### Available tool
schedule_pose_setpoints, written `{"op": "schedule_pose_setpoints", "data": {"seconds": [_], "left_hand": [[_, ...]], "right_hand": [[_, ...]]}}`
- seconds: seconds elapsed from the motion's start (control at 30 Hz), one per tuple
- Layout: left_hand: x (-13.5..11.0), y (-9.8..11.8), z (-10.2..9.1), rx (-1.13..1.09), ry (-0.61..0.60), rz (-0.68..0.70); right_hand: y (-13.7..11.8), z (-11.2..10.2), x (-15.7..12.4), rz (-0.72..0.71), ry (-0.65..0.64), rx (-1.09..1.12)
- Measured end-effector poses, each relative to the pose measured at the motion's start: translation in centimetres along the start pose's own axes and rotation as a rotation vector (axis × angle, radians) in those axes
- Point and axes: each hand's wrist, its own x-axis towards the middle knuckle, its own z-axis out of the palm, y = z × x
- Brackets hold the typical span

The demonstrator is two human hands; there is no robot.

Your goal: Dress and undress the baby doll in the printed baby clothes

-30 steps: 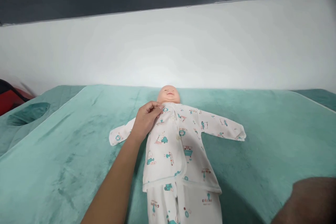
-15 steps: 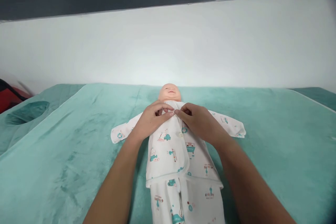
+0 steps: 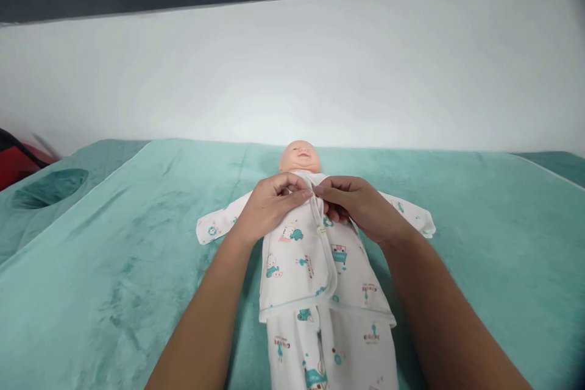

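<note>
A baby doll [image 3: 300,156] lies on its back on a teal blanket [image 3: 114,256], dressed in a white printed shirt [image 3: 301,268] and matching trousers [image 3: 333,353]. My left hand [image 3: 269,206] pinches the shirt's left front edge at the chest, just under the doll's chin. My right hand [image 3: 361,206] pinches the facing edge, fingertips meeting the left hand's. A small button [image 3: 321,230] shows on the placket just below the hands. The doll's sleeves spread out to both sides.
A white wall rises behind the bed. At the far left lie a dark teal fold of cloth [image 3: 48,187] and a red and black object [image 3: 16,161]. The blanket stretches wide on either side of the doll.
My right hand came in from the lower right and joined the left at the shirt's chest. Both hands now pinch the front edges together, a little higher on the shirt.
</note>
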Motion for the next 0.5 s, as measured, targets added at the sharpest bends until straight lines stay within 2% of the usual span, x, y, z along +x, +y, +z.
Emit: {"op": "schedule_pose_setpoints", "data": {"seconds": [0.1, 0.33, 0.5], "left_hand": [[0.0, 0.0, 0.3, -0.081, 0.011, -0.03], [0.2, -0.1, 0.3, -0.105, 0.003, -0.043], [0.2, -0.2, 0.5, -0.137, 0.029, -0.06]], "right_hand": [[0.6, 0.0, 0.2, -0.017, -0.023, 0.112], [1.2, -0.1, 0.6, -0.046, -0.033, 0.268], [1.3, -0.1, 0.6, -0.052, -0.046, 0.219]]}}
